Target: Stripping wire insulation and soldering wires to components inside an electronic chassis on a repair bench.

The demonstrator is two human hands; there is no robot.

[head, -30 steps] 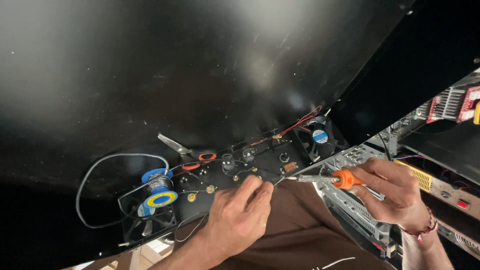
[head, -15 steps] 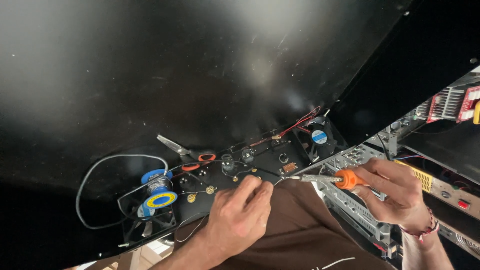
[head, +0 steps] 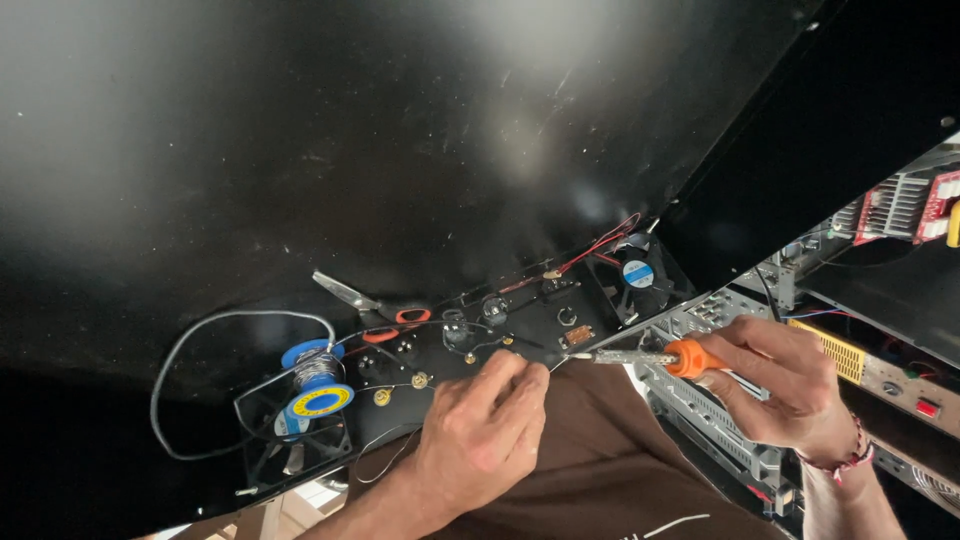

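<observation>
An electronics repair workshop is indicated. A large black sheet-metal chassis cover (head: pixel 400 150) fills most of the view, and a long black panel (head: pixel 480 345) fitted with sockets and terminals is laid along its lower edge. Two small cooling fans (head: pixel 636 275) are mounted at the panel ends. A spool of solder wire (head: pixel 318 385) with blue and yellow flanges is placed on the panel, and a soldering iron (head: pixel 660 356) with an orange collar is applied to it. Scissors (head: pixel 365 300) with orange handles are laid nearby. At the right, opened equipment with red heat sinks (head: pixel 915 205) and perforated metal framing (head: pixel 720 440) is seen.
</observation>
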